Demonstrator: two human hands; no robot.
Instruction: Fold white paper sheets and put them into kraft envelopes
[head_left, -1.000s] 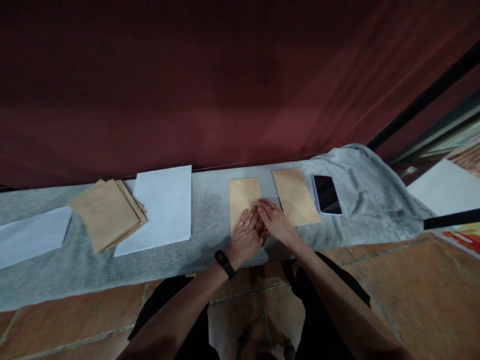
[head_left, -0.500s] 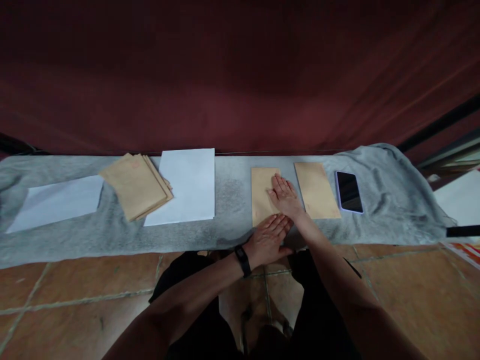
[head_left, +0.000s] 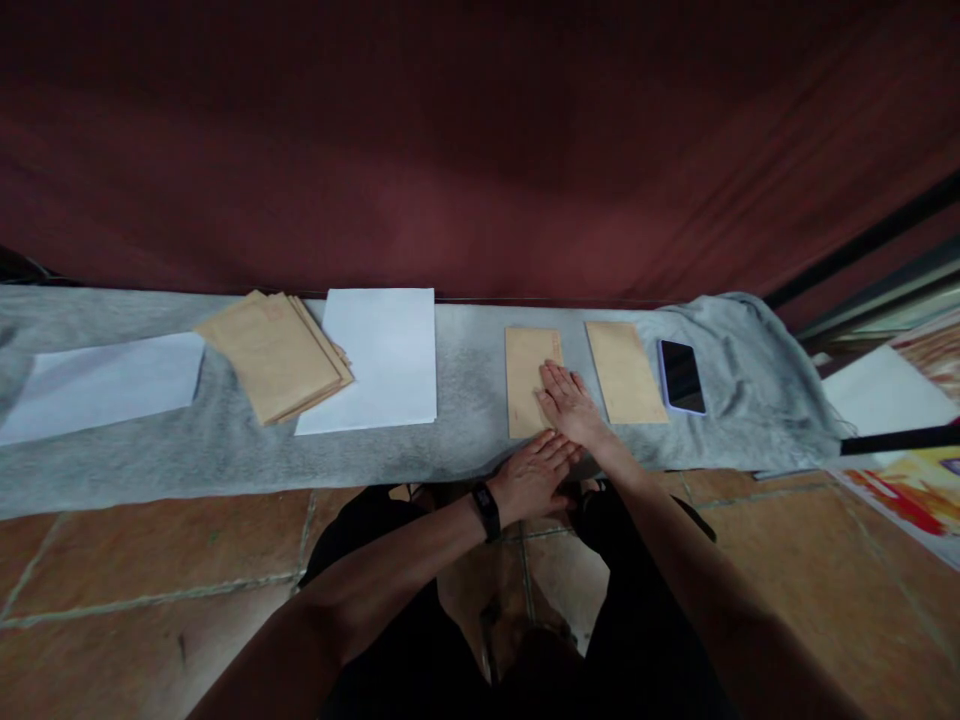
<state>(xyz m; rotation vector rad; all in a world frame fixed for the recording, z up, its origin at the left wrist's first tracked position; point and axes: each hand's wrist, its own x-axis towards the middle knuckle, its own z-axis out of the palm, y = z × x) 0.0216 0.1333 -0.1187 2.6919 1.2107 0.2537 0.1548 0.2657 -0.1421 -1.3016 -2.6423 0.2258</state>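
Note:
A tan paper envelope [head_left: 527, 375] lies flat on the grey cloth in front of me. My right hand [head_left: 571, 405] rests palm down on its right side, fingers stretched out. Below it, my left hand [head_left: 531, 478], with a black band on the wrist, lies flat at the envelope's near edge. The left fingertips meet the heel of my right hand. Just to the right is a second tan envelope [head_left: 626, 375], which neither hand touches.
A phone [head_left: 682, 377] lies at the right. On the left, several tan envelopes [head_left: 277, 360] overlap a stack of white paper [head_left: 382, 360], beside a folded white sheet [head_left: 112, 385]. Grey cloth [head_left: 469, 370] covers the narrow bench, with a dark red curtain [head_left: 450, 200] behind.
Both hands stay at the same envelope, with my right hand slightly lower toward its near right corner. The whole view has shifted a little.

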